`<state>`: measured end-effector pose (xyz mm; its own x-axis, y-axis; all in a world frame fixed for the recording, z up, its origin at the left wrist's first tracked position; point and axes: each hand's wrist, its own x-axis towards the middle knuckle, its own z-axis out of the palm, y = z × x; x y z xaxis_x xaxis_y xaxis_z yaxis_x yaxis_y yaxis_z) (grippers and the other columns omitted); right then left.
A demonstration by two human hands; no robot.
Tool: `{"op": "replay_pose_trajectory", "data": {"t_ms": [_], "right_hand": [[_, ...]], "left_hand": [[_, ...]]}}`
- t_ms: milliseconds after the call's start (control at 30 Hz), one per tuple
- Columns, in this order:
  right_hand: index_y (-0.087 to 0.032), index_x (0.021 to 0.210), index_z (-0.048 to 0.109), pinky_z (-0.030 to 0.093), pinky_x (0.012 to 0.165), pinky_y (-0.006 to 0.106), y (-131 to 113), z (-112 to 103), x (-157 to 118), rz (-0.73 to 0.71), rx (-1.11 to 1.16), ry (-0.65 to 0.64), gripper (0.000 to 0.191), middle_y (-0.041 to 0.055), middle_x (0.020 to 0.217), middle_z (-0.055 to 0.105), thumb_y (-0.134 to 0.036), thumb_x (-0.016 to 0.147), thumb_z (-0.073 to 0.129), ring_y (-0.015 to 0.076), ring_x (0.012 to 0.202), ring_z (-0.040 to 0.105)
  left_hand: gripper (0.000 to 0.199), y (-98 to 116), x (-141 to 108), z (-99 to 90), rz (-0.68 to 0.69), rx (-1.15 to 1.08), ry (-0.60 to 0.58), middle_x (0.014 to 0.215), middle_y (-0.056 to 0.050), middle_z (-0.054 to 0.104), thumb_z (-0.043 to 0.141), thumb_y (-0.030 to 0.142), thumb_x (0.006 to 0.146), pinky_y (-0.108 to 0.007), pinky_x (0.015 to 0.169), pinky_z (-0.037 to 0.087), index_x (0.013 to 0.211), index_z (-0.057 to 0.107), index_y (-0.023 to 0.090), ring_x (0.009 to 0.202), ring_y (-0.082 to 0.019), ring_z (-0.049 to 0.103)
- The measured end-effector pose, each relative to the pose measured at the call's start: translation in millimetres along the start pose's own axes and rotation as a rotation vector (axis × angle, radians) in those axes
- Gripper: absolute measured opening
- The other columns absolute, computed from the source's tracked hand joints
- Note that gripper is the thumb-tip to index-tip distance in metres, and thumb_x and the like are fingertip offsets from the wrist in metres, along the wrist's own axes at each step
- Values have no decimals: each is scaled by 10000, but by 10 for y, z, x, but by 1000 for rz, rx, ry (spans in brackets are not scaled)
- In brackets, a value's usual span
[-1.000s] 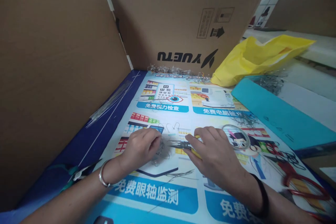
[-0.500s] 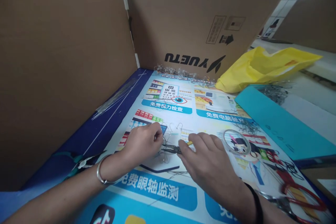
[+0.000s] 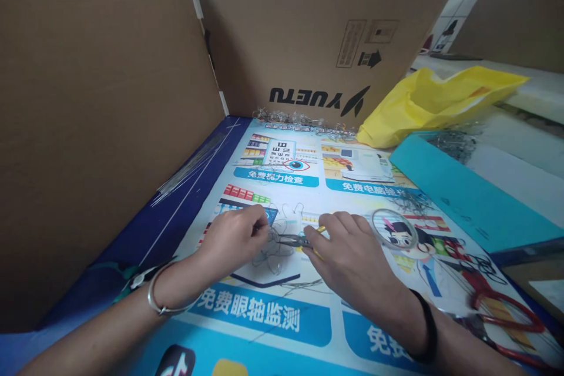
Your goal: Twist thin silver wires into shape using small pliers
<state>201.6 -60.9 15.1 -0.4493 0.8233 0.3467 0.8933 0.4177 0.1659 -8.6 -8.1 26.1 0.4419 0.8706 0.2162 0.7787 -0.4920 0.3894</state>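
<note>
Fingers curled into a pinch, my left hand holds thin bent wire over the printed mat. My right hand grips pliers with yellow handles, mostly hidden in the palm. The plier jaws point left toward the wire, close to my left fingertips; whether they touch it is too small to tell. More looped wire lies on the mat just behind the jaws.
Cardboard walls stand left and behind. Straight wires lie at left, a tape roll and red-handled scissors at right. Also in view are a yellow bag, a turquoise box and green-handled pliers beside my left forearm.
The plier jaws have shifted slightly up and away from my left fingers and look closer together. The whole view has moved a little.
</note>
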Motion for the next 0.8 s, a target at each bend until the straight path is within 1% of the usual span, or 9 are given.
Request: {"op": "replay_pose_trajectory", "data": {"t_ms": [100,200,400,567,700,800], "right_hand": [[-229,878,637,252,698,353,18,-7,-3,56,26,-25,150,66,867,588,-352,812,582,235,833,453],[-229,873,645,247,691,346,13,3,12,79,33,-32,146,66,849,588,-346,811,584,233,830,454],[-204,906,651,238,687,346,-17,30,56,98,-1,-38,177,81,842,584,-335,836,554,230,826,452],[-200,890,652,235,674,344,-17,34,68,86,-26,-56,143,75,815,577,-303,818,584,227,808,450],[-196,872,649,230,665,341,-11,50,71,69,-40,-45,98,74,794,568,-246,804,601,222,801,448],[-202,873,645,229,664,338,-5,59,76,65,-49,-57,88,71,797,567,-235,801,606,221,803,449]], "left_hand": [[97,-23,3,34,0,29,-12,571,13,620,517,122,730,-220,468,368,674,556,191,486,-143,569],[87,-41,5,63,13,54,-18,592,9,627,519,127,742,-227,484,375,692,557,188,506,-147,580],[87,-53,3,121,51,34,26,624,2,639,510,126,758,-224,507,401,729,568,184,539,-146,597],[83,-76,2,171,112,11,72,610,8,627,506,153,777,-211,485,390,739,574,183,503,-124,570],[87,-99,5,211,177,15,97,639,5,644,493,153,791,-208,490,388,752,567,179,524,-121,582],[104,-121,-1,259,240,30,122,666,-9,651,482,165,814,-222,517,404,764,573,175,564,-133,597]]}}
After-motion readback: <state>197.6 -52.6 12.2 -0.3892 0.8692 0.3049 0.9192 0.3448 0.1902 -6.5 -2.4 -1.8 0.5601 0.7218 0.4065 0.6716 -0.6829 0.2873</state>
